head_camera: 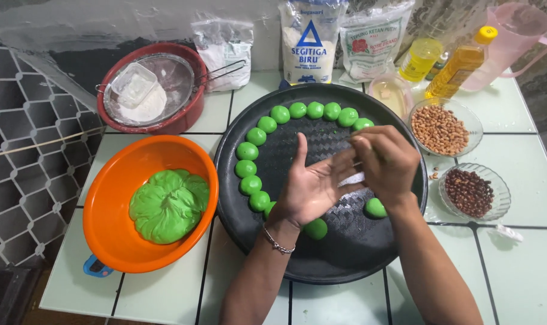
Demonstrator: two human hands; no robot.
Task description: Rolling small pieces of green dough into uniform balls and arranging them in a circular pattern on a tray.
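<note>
Both hands hover over a round black tray on a tiled table. My left hand is palm up with fingers spread, and the visible palm is bare. My right hand lies palm down across the left fingertips, touching them. Whatever is under it is hidden. Several green dough balls line the tray's rim in an arc. Two more green balls sit near my wrists. A silver bracelet circles my left wrist.
An orange bowl at left holds a green dough mass. Behind it, a red bowl with a sieve. Flour bags, an oil bottle and a pink jug line the back. Glass bowls of peanuts and dark nuts stand at right.
</note>
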